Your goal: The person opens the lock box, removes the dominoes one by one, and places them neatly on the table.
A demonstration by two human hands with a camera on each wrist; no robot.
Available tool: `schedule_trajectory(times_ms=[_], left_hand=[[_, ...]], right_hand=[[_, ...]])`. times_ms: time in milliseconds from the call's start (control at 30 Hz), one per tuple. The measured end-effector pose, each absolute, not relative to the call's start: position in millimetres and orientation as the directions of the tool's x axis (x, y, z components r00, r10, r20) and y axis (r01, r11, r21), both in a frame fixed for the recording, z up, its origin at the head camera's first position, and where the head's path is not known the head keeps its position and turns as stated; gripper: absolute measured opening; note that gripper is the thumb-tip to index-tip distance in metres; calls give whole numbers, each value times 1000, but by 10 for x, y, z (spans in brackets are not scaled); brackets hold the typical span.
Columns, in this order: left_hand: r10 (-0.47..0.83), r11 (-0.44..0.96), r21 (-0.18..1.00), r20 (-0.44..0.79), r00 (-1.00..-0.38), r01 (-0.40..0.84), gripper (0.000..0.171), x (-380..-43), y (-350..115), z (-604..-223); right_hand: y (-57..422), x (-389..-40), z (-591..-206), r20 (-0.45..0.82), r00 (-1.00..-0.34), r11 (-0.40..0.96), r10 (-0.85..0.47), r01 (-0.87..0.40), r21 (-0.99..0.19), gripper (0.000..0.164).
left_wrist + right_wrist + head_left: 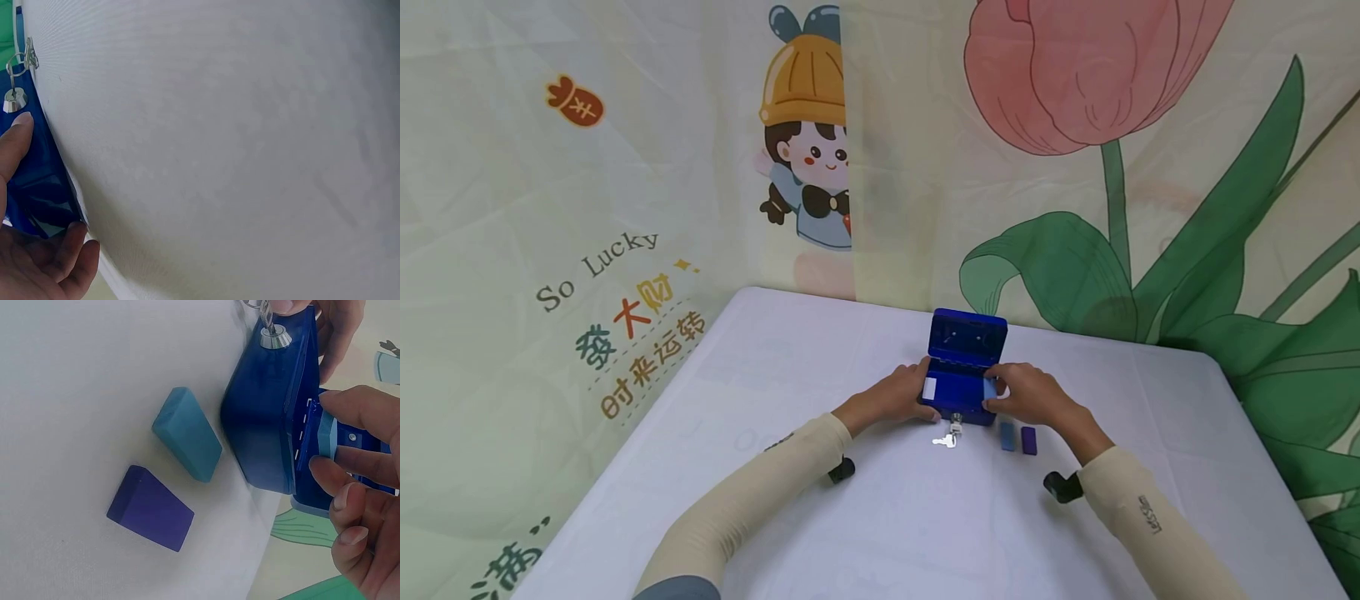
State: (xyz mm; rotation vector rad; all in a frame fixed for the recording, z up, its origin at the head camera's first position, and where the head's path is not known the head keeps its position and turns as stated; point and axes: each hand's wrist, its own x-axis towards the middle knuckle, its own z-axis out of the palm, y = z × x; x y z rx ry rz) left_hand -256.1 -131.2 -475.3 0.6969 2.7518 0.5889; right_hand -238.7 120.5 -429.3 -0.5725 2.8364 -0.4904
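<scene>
A dark blue metal cash box point(256, 437) stands on the table with its lid point(967, 337) raised. My left hand point(898, 393) grips the box's left side, its thumb on the front wall near the lock point(15, 100). My right hand point(1033, 393) pinches a light blue block point(327, 434) between thumb and fingers, at the right end of the box's opening. A white rectangular piece point(929, 389) shows at the left end inside the box. Keys point(946, 438) hang on a ring from the lock in front.
Just in front of the box's right corner lie a blue block point(189, 434) and a purple block point(152, 509), side by side. The white table point(820, 533) meets a printed cloth backdrop point(910, 250) close behind the box.
</scene>
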Motion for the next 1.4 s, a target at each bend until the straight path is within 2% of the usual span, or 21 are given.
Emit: schedule_trajectory(times_ms=[1400], left_hand=[[494, 811, 426, -135, -859, 400, 106, -2577, -1313, -4774]], right_hand=[[1360, -2366, -4280, -139, -910, 872, -390, -316, -373, 51]])
